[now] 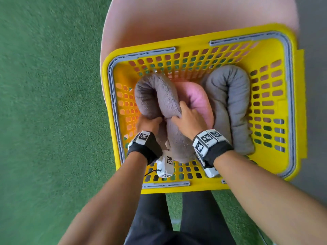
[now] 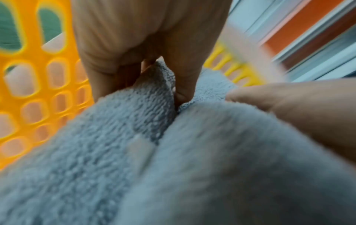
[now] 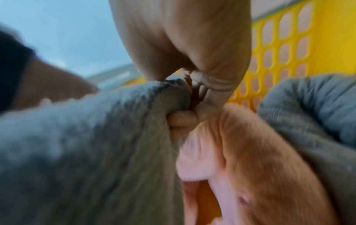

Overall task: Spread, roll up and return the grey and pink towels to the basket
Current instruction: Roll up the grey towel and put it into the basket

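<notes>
A yellow perforated basket (image 1: 198, 48) stands on a round pink table. Inside, a rolled grey-brown towel (image 1: 155, 96) bent into a U fills the left part. My left hand (image 1: 147, 123) grips its left limb and my right hand (image 1: 189, 117) grips its right limb, fingers dug into the cloth. The left wrist view shows fingers (image 2: 181, 85) pinching grey pile (image 2: 96, 152); the right wrist view shows curled fingers (image 3: 212, 91) on grey towel (image 3: 96, 144). A rolled pink towel (image 1: 198, 98) lies in the middle, partly under my right hand. Another rolled grey towel (image 1: 230, 106) lies at the right.
The pink table (image 1: 177, 18) extends beyond the basket's far side. Green turf-like floor (image 1: 44, 103) lies to the left. Grey handles (image 1: 290, 85) run folded along the basket rim. My dark-trousered legs (image 1: 177, 218) stand close to the basket's near edge.
</notes>
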